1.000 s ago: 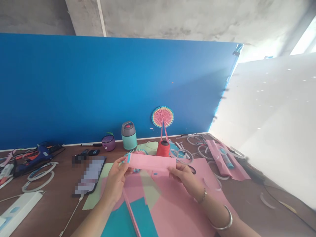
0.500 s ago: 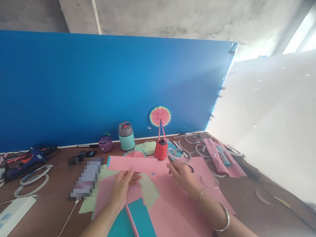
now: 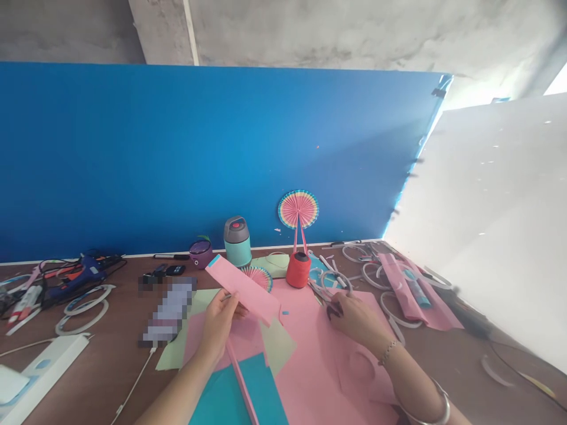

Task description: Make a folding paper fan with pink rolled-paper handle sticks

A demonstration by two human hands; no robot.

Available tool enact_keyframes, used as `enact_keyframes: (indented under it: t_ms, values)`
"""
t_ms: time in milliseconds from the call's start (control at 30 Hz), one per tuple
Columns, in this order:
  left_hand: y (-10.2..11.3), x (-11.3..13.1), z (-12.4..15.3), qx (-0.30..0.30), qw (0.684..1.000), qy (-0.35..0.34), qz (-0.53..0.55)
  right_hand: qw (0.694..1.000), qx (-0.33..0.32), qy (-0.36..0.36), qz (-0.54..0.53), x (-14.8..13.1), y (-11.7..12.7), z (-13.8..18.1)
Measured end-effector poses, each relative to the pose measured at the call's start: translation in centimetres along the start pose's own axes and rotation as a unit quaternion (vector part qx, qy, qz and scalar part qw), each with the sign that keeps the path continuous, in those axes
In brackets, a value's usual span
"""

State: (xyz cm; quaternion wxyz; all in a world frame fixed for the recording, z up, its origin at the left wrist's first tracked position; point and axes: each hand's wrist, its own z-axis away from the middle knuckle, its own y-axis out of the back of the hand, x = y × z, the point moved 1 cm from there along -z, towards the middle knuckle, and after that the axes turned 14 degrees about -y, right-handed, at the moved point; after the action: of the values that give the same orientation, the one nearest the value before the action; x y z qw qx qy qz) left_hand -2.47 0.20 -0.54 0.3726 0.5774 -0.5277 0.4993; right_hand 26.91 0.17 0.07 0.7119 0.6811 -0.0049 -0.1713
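Centre frame, fingers of my left hand [image 3: 219, 323] pinch the long pink paper strip [image 3: 244, 288], uncut so far, while my right hand [image 3: 358, 319] covers the black-handled scissors [image 3: 332, 309] on the bench [image 3: 110, 354], grip unclear.

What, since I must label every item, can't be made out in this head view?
Head view:
- Phone: screen pixelated, unreadable.
- Right hand: its fingers cover a dark tool, so the grip is unclear.
- White box: cut off by the left and bottom edges.
- Left hand: fingers behind the pink paper strip are hidden by it.
- Small items at far left: too small to identify.
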Motion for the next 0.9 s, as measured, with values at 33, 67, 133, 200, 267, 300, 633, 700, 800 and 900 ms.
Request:
enact_keyframes:
  t_ms: [33,67,133,200,267,300,633,700,800,900]
  values:
    - [0.0,0.0,0.0,-0.002,1.000,-0.006,-0.006,1.000,-0.007,0.003,-0.012,0.0,0.0,0.0]
    - [0.0,0.0,0.0,-0.004,1.000,-0.011,-0.012,1.000,-0.013,0.004,-0.024,0.0,-0.1,-0.1]
    - [-0.1,0.1,0.1,-0.009,1.000,-0.019,-0.021,0.999,-0.012,0.008,-0.035,0.0,-0.4,-0.1]
    - [-0.3,0.2,0.2,-0.019,0.999,-0.024,-0.028,1.000,0.001,0.008,-0.026,-0.1,-0.6,-0.1]
    - [-0.5,0.4,0.3,-0.034,0.999,-0.028,-0.030,1.000,0.005,0.004,-0.016,-0.1,-0.6,-0.1]
    - [-0.6,0.5,0.4,-0.042,0.998,-0.028,-0.031,1.000,0.002,-0.003,-0.016,-0.2,-0.6,-0.1]
    - [-2.5,3.2,0.1,-0.104,0.993,0.030,-0.043,1.000,-0.008,-0.014,0.000,-0.6,0.2,0.2]
    - [-2.8,3.5,-0.2,-0.103,0.993,0.045,-0.041,1.000,-0.010,-0.014,-0.012,-0.5,1.0,0.2]
    - [-3.1,3.0,-0.6,-0.086,0.995,0.041,-0.027,0.999,-0.033,-0.008,-0.037,-0.2,2.8,0.0]
    - [-3.3,1.7,-0.7,-0.051,0.999,0.013,-0.010,0.984,-0.148,0.003,-0.100,0.5,4.8,-0.2]
